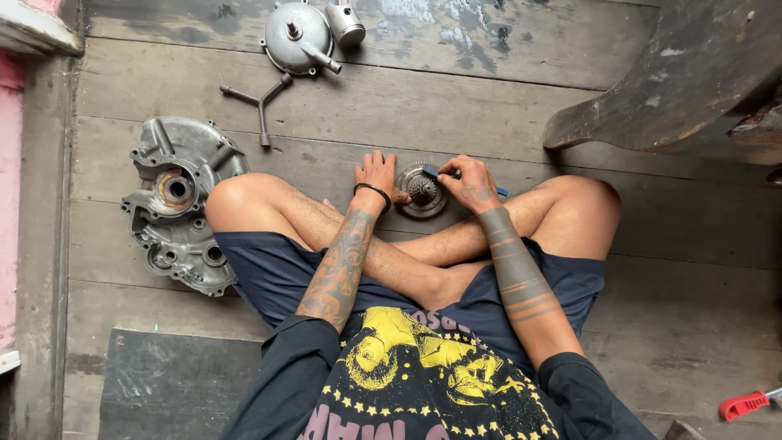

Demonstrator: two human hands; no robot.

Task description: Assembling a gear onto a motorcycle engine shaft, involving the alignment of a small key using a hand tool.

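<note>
So the person is sitting cross-legged on a grey plank floor (456, 106); right in front of the shins, at about 12 o'clock from the lap, sits a round metal gear part (422, 190) with a toothed hub in its middle, lying flat on the boards. The left hand (377, 174) rests on the part's left rim, fingers spread apart and laid flat against it, more steadying than gripping (there's a black band on that wrist); the right hand (471, 184) comes in from 3 o'clock, fingers pinched together on a thin blue-handled tool (462, 177), whose near end points at the hub; the tip itself is too small to make out, so I can't say if it touches.

Off at 9 o'clock from the gear part, just beside the left knee, lies a big cast engine case half (177, 204), grey and grubby, with a rusty bearing seat in it. Up at 11 o'clock there's a three-armed Y wrench (259, 104) lying on the boards; past that, near the top edge, a round domed cover (296, 37) with a small metal cylinder (345, 23) just beside it. At 1 to 2 o'clock a dark wooden stool or bench (676, 81) juts in; way down at 4 o'clock, well apart from everything, a red tool handle (744, 404) pokes in from the edge.
</note>
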